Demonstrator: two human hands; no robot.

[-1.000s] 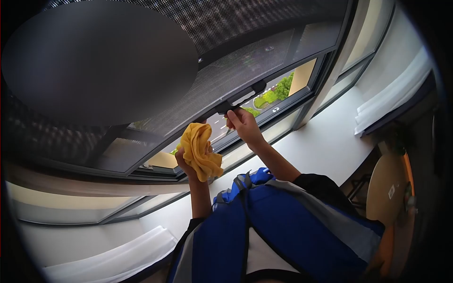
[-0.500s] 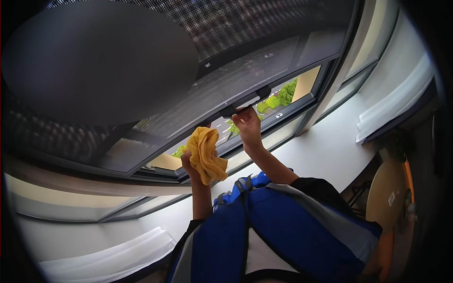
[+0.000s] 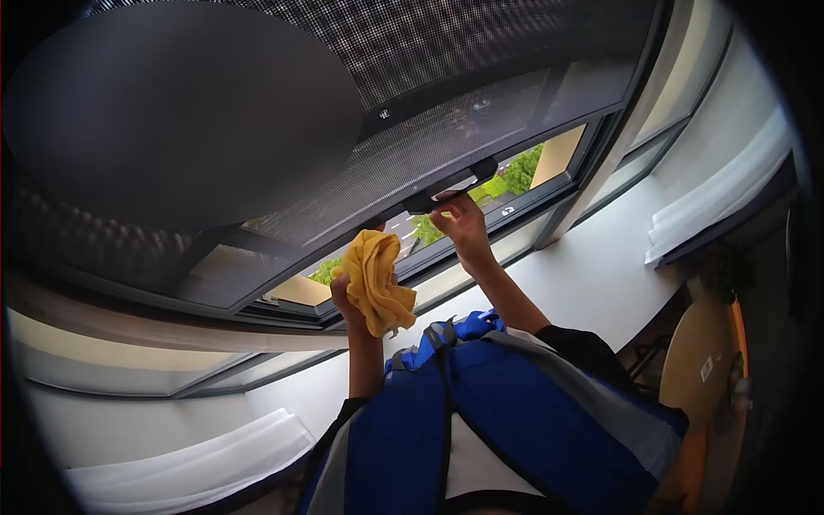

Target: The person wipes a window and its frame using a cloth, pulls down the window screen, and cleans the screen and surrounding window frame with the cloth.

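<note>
A dark mesh window screen [image 3: 412, 150] spans the upper view, its lower edge stopping above a strip of open window. On that edge sits a black handle [image 3: 438, 204]. My right hand [image 3: 466, 230] reaches up to this handle, fingers curled at its underside; the fingertips are partly hidden behind it. In my left hand [image 3: 343, 300] is a bunched yellow cloth [image 3: 378, 279], held just below the screen's edge. The cloth covers most of the left fingers.
Below the screen runs the dark window frame [image 3: 524, 204], with trees and a road outside. A white sill [image 3: 592, 257] lies beneath. White curtains [image 3: 721, 193] hang at both sides. A round wooden table [image 3: 693, 360] stands at right. A blurred grey oval hides the upper left.
My right hand has shifted slightly to the right at the handle. The left hand and the yellow cloth stay nearly where they were.
</note>
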